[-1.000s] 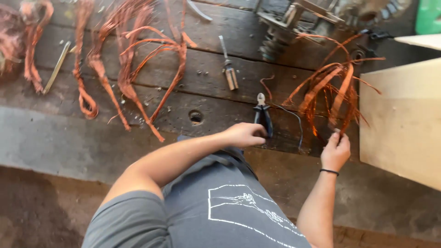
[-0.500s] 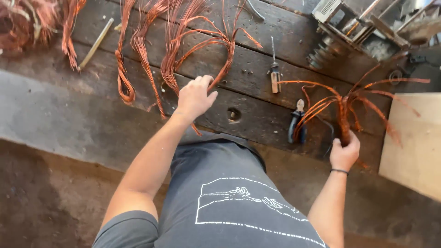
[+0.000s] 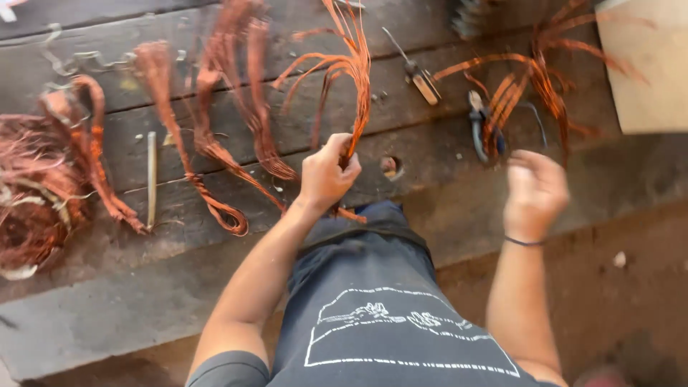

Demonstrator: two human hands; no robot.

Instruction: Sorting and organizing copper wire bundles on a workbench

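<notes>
Copper wire bundle (image 3: 351,86) in left hand (image 3: 326,175) — right hand (image 3: 534,190) apart.

a workshop: worn wooden bench (image 3: 430,154), copper wire bundles (image 3: 215,136), pliers (image 3: 479,125)

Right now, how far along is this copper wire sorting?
Done, it seems: several twisted bundles lie side by side on the bench. In hand: the left hand grips one copper bundle near its lower end; the right hand is blurred and looks empty. Left: a tangled heap at the bench's far left and a loose splayed bunch lying over pliers.
</notes>
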